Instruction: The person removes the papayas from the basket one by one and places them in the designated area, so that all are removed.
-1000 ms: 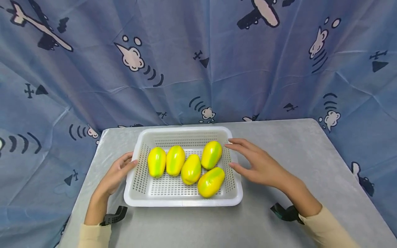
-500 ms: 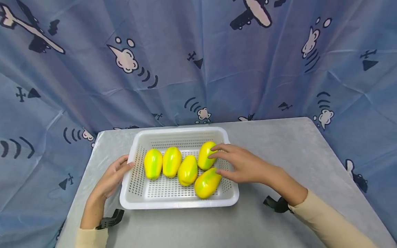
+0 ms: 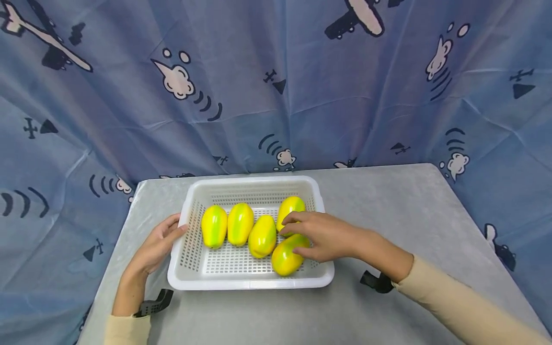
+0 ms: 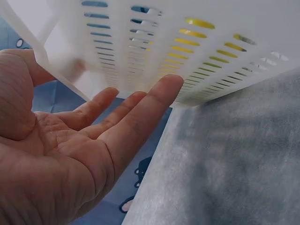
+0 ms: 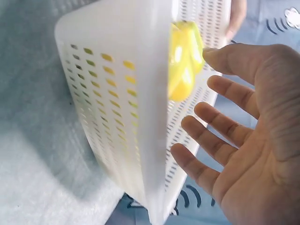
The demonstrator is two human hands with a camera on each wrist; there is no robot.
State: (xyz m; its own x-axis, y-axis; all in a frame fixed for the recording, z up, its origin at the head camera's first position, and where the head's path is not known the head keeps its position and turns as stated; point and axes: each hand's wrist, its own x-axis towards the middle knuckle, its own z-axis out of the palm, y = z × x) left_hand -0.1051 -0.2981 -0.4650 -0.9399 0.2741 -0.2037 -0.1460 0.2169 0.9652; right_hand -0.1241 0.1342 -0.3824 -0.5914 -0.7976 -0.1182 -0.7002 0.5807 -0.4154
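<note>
A white plastic basket [image 3: 215, 284] with slotted walls holds several glossy yellow-green fruits shaped like papayas. My left hand [image 3: 156, 245] grips the basket's left side. Its thumb goes over the rim, and in the left wrist view its fingers [image 4: 136, 124] lie along the outer wall. Over the basket's right end reaches my right hand [image 3: 329, 235], its fingers spread and nothing held. Below it are the front right fruit [image 3: 284, 261] and the back right fruit [image 3: 290, 207], partly hidden. In the right wrist view the right thumb [image 5: 225, 57] comes close to a fruit [image 5: 180, 86].
The basket stands on a grey table [image 3: 388, 201], toward its back left. A blue patterned curtain [image 3: 241, 81] hangs behind the table and at both sides. Black wrist mounts [image 3: 155, 304] sit on both forearms.
My right hand has moved left from beside the basket's right rim to over the right-hand fruits. My left hand stays at the left rim, and the fruits lie as before.
</note>
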